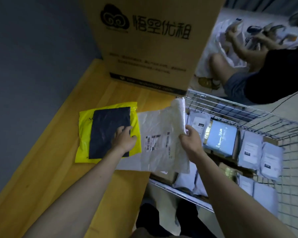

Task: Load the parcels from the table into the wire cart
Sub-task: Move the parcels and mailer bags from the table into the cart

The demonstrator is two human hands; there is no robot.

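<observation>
Head view, looking down at wooden table (46,169) with wire cart (248,117) just beside its right edge.

Left hand (124,140) resting on dark parcel (108,131), fingers bent over its right edge; real grasp or just pressing, cannot tell. Dark parcel lying flat on top of yellow parcel (83,134), yellow showing around it on left, top and right. Both flat on table.

Right hand (190,141) pinching right edge of white parcel (160,134), thumb and fingers clamped on the plastic. Right side of white parcel lifted and curled upward, overhanging table edge toward cart; left part low, near the table, touching or overlapping yellow parcel edge. Shipping label (153,141) with barcodes facing up on it.

Inside cart: many grey-white parcels (249,150) standing upright in rows, labels outward, plus one pale blue parcel (220,134) leaning among them. Cart's near rail (179,191) running just under the lifted white parcel.

Big cardboard box (150,40) with black logo and printed characters standing at far end of table, close behind the parcels, its corner near cart's far rim.

Beyond cart, second person (273,71) crouched on floor in dark top, handling white plastic bags (230,40). Well apart from table.

Grey wall (24,57) along table's left side. Wearer's dark trousers (162,220) at bottom, between table and cart.
</observation>
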